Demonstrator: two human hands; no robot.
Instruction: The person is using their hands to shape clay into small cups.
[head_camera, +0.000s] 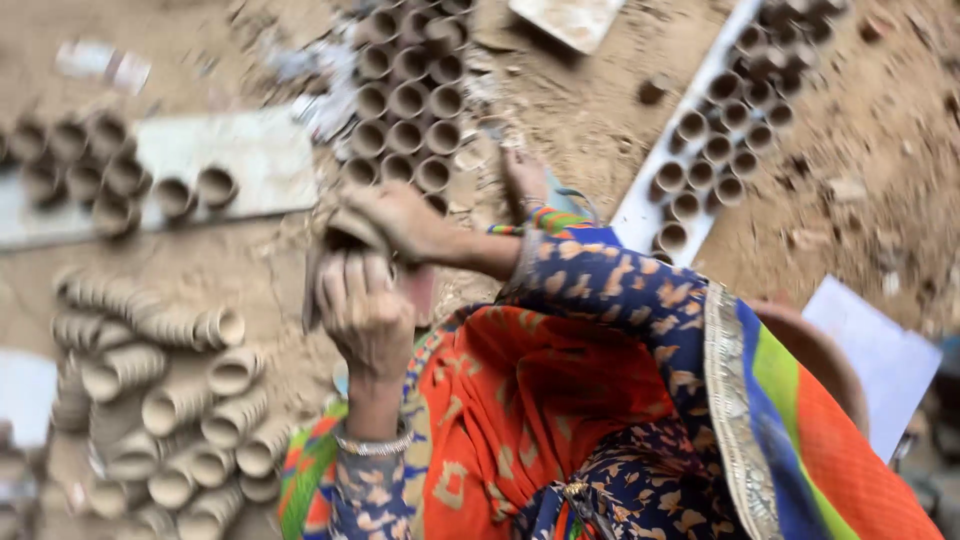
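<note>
Bare sandy ground (250, 265), scattered with debris. Directly on it: a grey board (255, 160) bearing clay cups, a white plank (640, 205) lined with cups, a block of upright cups (405, 100), heaped stacks of nested cups (170, 400), a pale slab (570, 18), a white sheet (880, 355).

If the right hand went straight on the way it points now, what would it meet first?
The right hand points toward frame-left. Past the clay piece it grips, it would probably first meet bare dirt, then the pale board with two clay cups. Motion blur and depth make this uncertain.
</note>
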